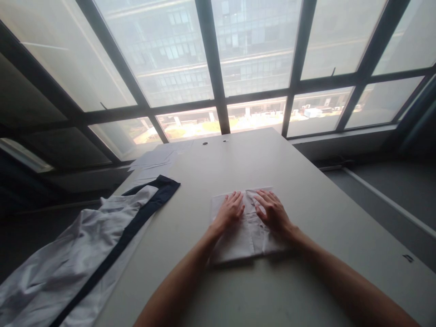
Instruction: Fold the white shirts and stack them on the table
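A white shirt point(235, 243), folded into a flat rectangle, lies on the white table in front of me. Its placket runs down the middle, and the collar end points away from me. My left hand point(231, 209) rests flat on the upper left part of the shirt, fingers stretched out. On the upper right part, beside the collar, lies my right hand point(271, 210) with its fingers spread. Neither hand grips the cloth; both palms face down on it. The hands and forearms hide parts of the shirt's upper half and right side.
The white table point(238, 159) reaches to large windows. Along its left edge lie a crumpled white garment point(81, 245) and a dark blue strip of cloth point(136, 222). Paper sheets point(156, 159) sit at the far left corner. Two small holes are near the far edge.
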Action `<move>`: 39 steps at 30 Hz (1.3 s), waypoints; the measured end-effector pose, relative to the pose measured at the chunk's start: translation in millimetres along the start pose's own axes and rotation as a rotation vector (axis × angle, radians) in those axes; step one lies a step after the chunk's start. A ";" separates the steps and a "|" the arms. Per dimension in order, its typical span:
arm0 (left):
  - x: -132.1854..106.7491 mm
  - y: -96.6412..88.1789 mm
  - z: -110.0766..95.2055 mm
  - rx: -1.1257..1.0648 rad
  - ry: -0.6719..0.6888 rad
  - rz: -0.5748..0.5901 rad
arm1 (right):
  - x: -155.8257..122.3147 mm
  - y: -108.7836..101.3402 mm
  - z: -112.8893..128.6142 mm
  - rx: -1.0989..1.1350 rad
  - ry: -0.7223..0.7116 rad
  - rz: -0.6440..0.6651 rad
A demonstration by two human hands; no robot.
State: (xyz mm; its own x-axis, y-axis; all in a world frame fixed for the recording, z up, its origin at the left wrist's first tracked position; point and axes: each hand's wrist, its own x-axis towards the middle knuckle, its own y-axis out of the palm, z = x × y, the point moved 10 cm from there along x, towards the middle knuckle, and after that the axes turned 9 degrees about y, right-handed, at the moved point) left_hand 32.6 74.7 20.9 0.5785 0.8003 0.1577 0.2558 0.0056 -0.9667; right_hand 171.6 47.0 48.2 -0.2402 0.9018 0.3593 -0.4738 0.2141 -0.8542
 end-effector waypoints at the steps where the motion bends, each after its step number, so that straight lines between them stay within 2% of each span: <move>1: -0.7 0.9 -3.5 -0.002 0.006 0.011 | 0.0 7.4 1.4 -0.011 0.007 0.056; 5: -4.3 7.0 -19.0 -0.004 0.037 0.053 | -2.3 39.3 -1.4 -0.061 0.031 0.274; 10: -6.8 10.3 -21.5 0.016 0.037 0.052 | -1.4 43.8 -3.8 -0.006 0.039 0.299; 12: -6.9 10.9 -19.6 0.022 0.038 0.043 | 2.8 36.6 -8.0 0.085 0.073 0.260; 14: -7.0 11.6 -17.9 0.027 0.038 0.035 | 10.6 20.0 -20.3 0.212 0.137 0.154; 16: -7.1 12.0 -17.6 0.030 0.043 0.029 | 18.7 -2.8 -44.0 0.330 0.233 0.014; 18: -7.3 11.5 -18.3 0.030 0.050 0.021 | 23.6 -19.1 -78.7 0.397 0.393 -0.046; 21: -7.5 9.6 -20.3 0.021 0.064 0.012 | 21.1 -24.0 -129.2 0.410 0.645 0.087; 25: -6.7 5.5 -23.3 0.003 0.063 -0.006 | 6.6 -23.6 -159.7 0.423 0.755 0.322; 29: -5.0 0.6 -35.3 -0.015 0.087 -0.028 | -12.6 -10.9 -158.2 0.555 0.820 0.579; 31: -5.0 -0.4 -45.3 -0.023 0.120 -0.017 | -15.9 -6.3 -151.0 0.637 0.813 0.657; 35: -8.1 -3.1 -61.3 -0.009 0.177 -0.002 | -14.4 -3.0 -146.4 0.747 0.796 0.673; 39: -9.8 -3.0 -61.3 -0.008 0.167 0.003 | -15.9 0.8 -154.0 0.824 0.846 0.629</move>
State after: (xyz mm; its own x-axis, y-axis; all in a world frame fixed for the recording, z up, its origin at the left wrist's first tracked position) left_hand 73.7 30.1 34.6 0.6998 0.6896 0.1863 0.2594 -0.0023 -0.9658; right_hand 305.5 90.7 -16.1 -0.1518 0.7805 -0.6064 -0.9185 -0.3381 -0.2052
